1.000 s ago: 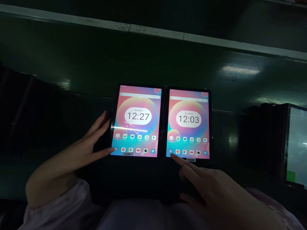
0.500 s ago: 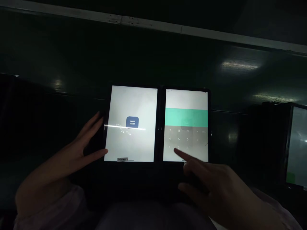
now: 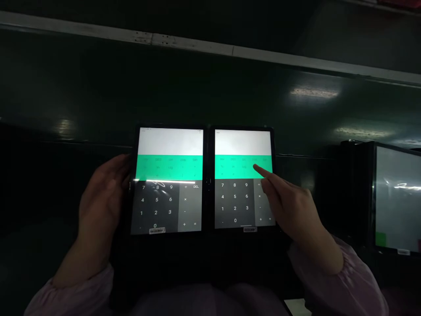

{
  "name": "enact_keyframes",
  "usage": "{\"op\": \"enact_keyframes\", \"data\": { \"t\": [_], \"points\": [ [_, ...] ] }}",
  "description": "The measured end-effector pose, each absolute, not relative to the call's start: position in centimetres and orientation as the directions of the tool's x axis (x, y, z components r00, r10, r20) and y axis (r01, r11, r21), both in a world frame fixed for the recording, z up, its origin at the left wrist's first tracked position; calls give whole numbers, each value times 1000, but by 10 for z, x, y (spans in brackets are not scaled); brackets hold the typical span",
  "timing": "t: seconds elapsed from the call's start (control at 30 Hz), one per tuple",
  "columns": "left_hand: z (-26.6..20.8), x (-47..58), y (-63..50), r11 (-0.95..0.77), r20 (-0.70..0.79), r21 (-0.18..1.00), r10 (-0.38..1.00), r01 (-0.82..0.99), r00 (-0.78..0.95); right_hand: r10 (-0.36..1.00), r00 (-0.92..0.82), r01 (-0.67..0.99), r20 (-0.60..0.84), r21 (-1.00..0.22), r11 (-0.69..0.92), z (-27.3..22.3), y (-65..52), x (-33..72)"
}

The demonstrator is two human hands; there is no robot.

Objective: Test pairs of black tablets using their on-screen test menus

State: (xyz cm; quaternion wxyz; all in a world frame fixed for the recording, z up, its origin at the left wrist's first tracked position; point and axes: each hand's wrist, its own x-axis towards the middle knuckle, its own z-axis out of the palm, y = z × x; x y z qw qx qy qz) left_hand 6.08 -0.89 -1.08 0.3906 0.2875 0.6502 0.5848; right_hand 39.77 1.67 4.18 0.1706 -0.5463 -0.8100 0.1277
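Two tablets stand side by side before me, both lit with a calculator: white display on top, a green function band, and dark number keys below. At the left edge of the left tablet (image 3: 170, 142), my left hand (image 3: 100, 199) is closed around the side, its fingertips partly hidden by the edge. Over the right tablet (image 3: 241, 142), my right hand (image 3: 291, 204) holds nothing. Its index finger stretches to the green band and the other fingers curl under. The fingertip appears at the screen; whether it presses I cannot tell. Barcode labels lie along both lower edges.
Another lit tablet (image 3: 397, 197) with a green square in its corner stands at the right. A pale strip (image 3: 194, 46) runs across the dark, glossy surface (image 3: 197, 87) behind. Light reflections show on that surface.
The left tablet's screen has changed from an equals-sign icon to the calculator. My right index finger has moved up from the number keys to the green band. My left hand has closed in on the edge.
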Motion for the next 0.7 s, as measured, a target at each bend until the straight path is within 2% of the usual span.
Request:
{"op": "enact_keyframes", "data": {
  "t": [0.2, 0.3, 0.4, 0.57, 0.7],
  "points": [
    [-7, 62, -10, 154, -134, 988, 824, -10, -551, 947, -275, 845, 164, -430, 319, 47, 18, 398],
    [-8, 61, -9, 151, -146, 988, 819, -37, -555, 934, -318, 814, 166, -457, 358, 46, 15, 393],
    [-9, 59, -7, 156, -150, 987, 814, -37, -561, 923, -358, 811, 137, -444, 381, 43, 14, 391],
    [-11, 59, -8, 155, -134, 988, 815, -11, -564, 960, -233, 875, 154, -396, 276, 46, 17, 400],
    [-15, 60, -4, 139, -142, 989, 789, -50, -598, 948, -245, 853, 203, -419, 310, 53, 17, 400]
  ]
}}
